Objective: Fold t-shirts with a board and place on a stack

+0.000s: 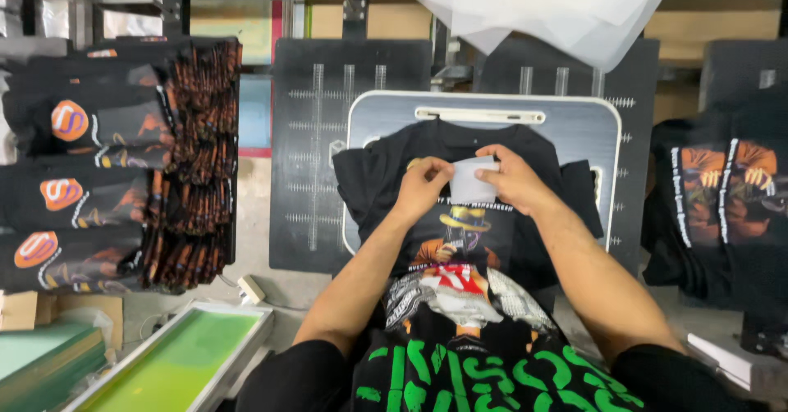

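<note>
Left hand (420,184), right hand (510,178) pinching pale rectangular label (470,182) over black printed shirt (460,215).

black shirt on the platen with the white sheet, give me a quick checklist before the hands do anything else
1. White sheet gripped by both hands: ok, left hand and right hand pinch its two sides.
2. Sheet over the black shirt chest: ok, it sits just above the printed figure.
3. Shirt flat on the grey platen: not ok, fabric bunches at both sides.
4. Collar centred on the platen's slot: ok, roughly.
5. Sheet touching or lifted off the fabric: cannot tell.
6. Stack of printed shirts away from the platen: ok, it lies to the left.
</note>
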